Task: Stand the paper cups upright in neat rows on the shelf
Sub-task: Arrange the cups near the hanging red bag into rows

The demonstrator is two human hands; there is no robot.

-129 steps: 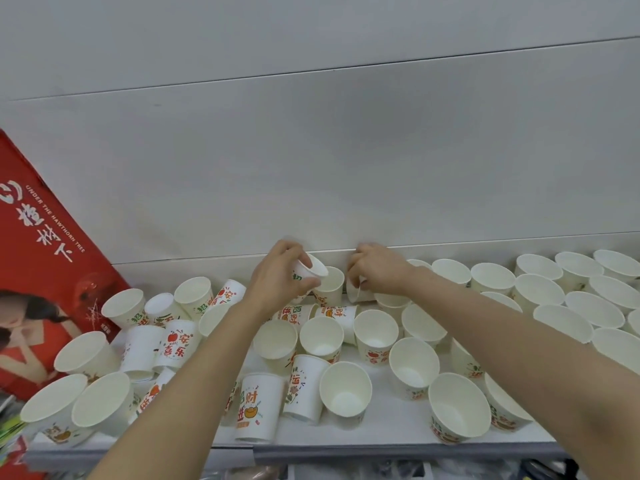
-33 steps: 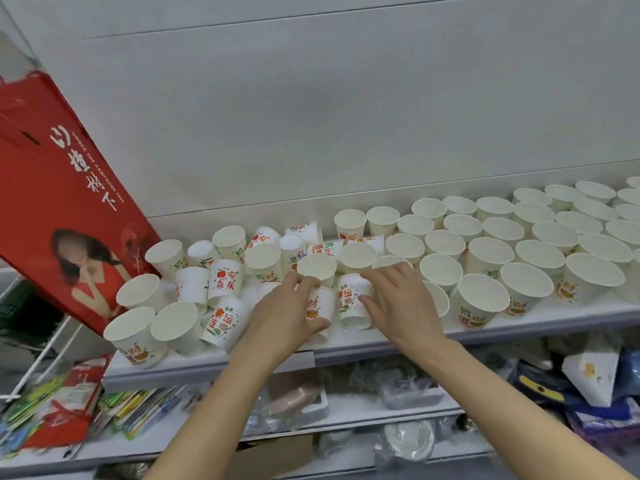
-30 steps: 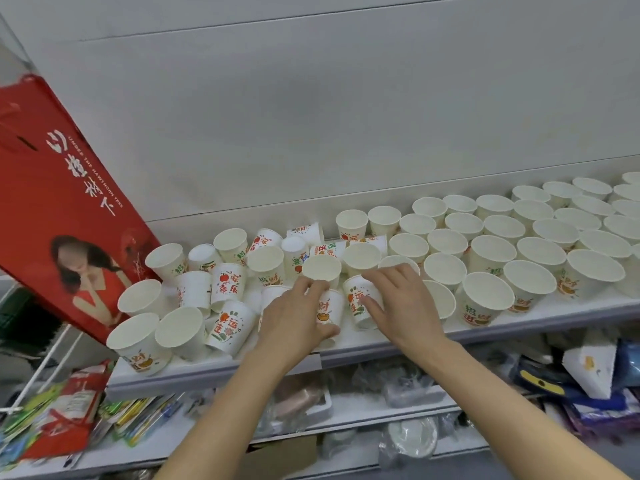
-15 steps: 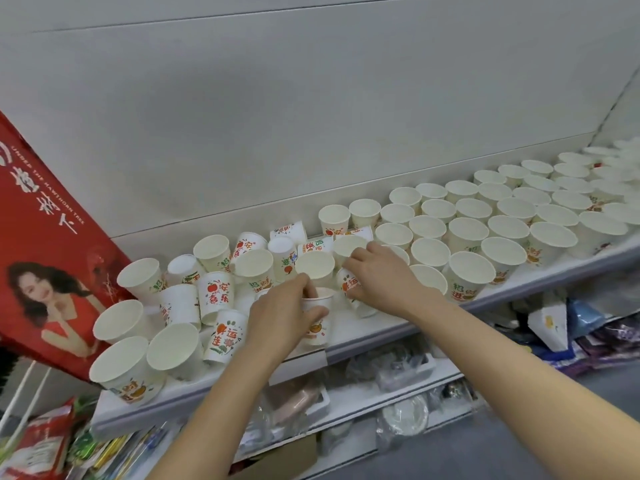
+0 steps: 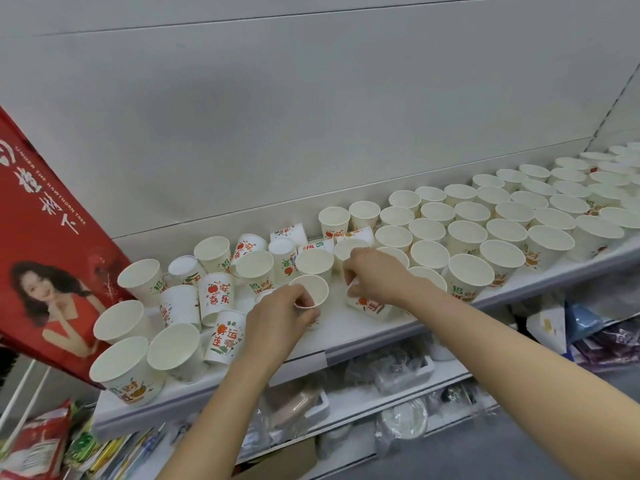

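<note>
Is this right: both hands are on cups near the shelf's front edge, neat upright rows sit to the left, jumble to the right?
Sides are swapped. In the head view the neat upright rows sit to the right and the jumble to the left. The left hand and right hand do each hold a cup near the shelf's front edge.

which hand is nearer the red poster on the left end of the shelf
Left. The left hand holds an upright cup near the shelf's front middle, with jumbled cups between it and the red poster. The right hand is farther right, on a tipped cup.
</note>
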